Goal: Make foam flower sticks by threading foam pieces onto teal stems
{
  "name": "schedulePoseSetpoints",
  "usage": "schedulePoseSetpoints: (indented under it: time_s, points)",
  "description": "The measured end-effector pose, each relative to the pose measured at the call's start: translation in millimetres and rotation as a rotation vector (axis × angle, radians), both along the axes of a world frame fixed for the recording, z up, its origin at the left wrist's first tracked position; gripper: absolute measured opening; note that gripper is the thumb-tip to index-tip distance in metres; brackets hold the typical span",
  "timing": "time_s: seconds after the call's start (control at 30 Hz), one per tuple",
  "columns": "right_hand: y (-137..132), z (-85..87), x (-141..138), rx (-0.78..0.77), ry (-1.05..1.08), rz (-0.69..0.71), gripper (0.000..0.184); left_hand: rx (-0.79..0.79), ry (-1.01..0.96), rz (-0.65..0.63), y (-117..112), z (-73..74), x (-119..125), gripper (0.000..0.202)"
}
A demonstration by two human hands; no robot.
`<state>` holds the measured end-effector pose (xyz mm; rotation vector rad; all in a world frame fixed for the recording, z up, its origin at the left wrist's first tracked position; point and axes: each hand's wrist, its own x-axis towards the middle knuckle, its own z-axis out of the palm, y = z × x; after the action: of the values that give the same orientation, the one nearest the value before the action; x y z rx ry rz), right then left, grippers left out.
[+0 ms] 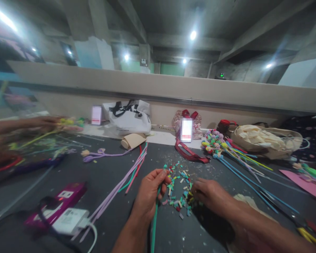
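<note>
Two hands (150, 187), green stem (155, 225), coloured bits (183, 202)

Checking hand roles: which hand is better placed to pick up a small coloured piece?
Right hand, likely: it is down at the small coloured pieces; the left hand grips the green craft stem.
</note>
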<state>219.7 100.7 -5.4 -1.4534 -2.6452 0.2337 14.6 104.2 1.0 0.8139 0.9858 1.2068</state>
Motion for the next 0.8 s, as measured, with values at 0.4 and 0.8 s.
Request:
schedulePoseSetpoints:
  time_s: [0.4,0.8]
  points:
    - [36.9,-12.7,-4.7,0.049,-0.089,-0.135,0.023,-0.001,0.021,0.010,0.2,-0.8,-0.3,0.027]
    - [32.4,0.2,-18.8,0.013,-0.087,-0.023,0.022,-0.020,-0.002,0.106,1.8,5.1,-9.0,0.025]
